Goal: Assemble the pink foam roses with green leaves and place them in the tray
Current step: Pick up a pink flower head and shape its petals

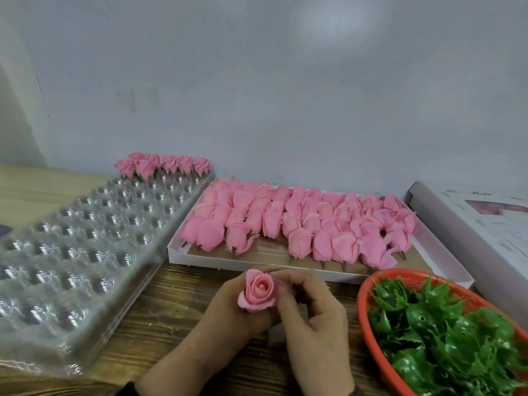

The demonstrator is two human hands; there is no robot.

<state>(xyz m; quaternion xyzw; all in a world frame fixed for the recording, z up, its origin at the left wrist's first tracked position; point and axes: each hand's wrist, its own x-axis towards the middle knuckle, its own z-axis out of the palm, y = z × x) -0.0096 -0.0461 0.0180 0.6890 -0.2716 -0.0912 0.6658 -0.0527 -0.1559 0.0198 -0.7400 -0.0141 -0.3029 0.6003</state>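
Closest to the person, both hands meet over a dark, streaky wood-grain surface [171, 315]. The left hand [228, 312] has its fingers curled round a single pink rose [258, 290], holding it upright with the open bloom facing up. The right hand [311, 315] is pressed against the rose from the other side, its fingers [288, 274] bent and pinching at the petals along the bloom's far edge.

Just right of the rose sits an orange basket [364, 298], its mesh rim near the right hand, heaped with glossy green leaves [434, 332]. Left of the rose lies a clear plastic tray [85, 241] of round cups, running diagonally away; most cups I can see hold nothing.

Beyond the rose, a shallow white box [257, 264] lies flat, packed with rows of loose pink roses [300, 221] on their sides, short stems pointing towards the person. Farther off, at the tray's far end, a short row of finished roses [165, 164] stands upright in the cups, green showing at their bases. To the right of the white box, a pale printed carton lid [471, 221] lies at an angle, partly cut off by the frame.

Past the tray the surface turns to lighter wood [43, 181]. Behind everything rises a plain grey-white wall [257, 81], scuffed in places, with a soft patch of light high up.
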